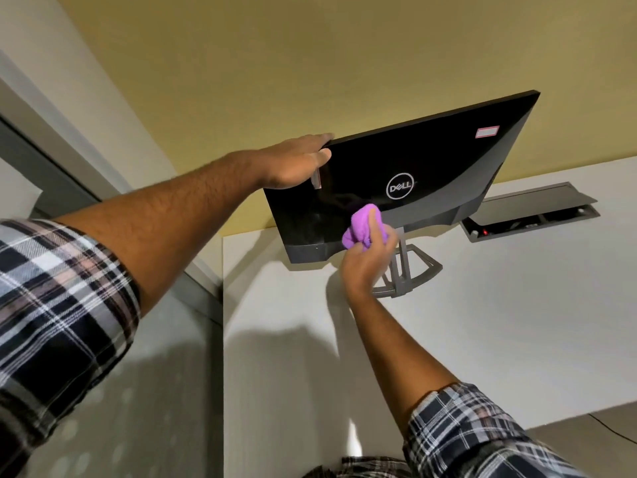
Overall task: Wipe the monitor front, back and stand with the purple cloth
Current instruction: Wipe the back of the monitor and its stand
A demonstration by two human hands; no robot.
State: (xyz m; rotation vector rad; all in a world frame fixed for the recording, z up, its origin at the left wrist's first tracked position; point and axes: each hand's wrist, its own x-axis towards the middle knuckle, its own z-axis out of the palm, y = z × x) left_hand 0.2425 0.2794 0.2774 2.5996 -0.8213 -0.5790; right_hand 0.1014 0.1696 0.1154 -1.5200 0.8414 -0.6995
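Seen from the head camera, the monitor (396,167) stands on a white desk (482,322) with its glossy black back turned to the person, a round silver logo (400,187) near the middle and a small pale sticker (487,132) near its upper right corner. The left hand (296,160) rests on the upper left corner of the monitor, fingers (319,138) laid over the top edge and thumb on the back panel, lightly curled round the edge. The right hand (367,260) grips the purple cloth (362,227), fingers bunched round it, and presses the wad against the lower part of the monitor's back, just below and left of the logo. This hand and the cloth cover the top of the grey stand (410,270), whose angled foot sits on the desk right behind the wrist. Right of the monitor, well apart from the hands, a grey cable hatch (531,215) is set into the desk with its lid raised; a small red light shows inside. Behind the desk rises a yellow wall (275,63). Both forearms come out of rolled plaid sleeves (62,305). A thin dark cable (613,429) runs below the desk's near right edge.
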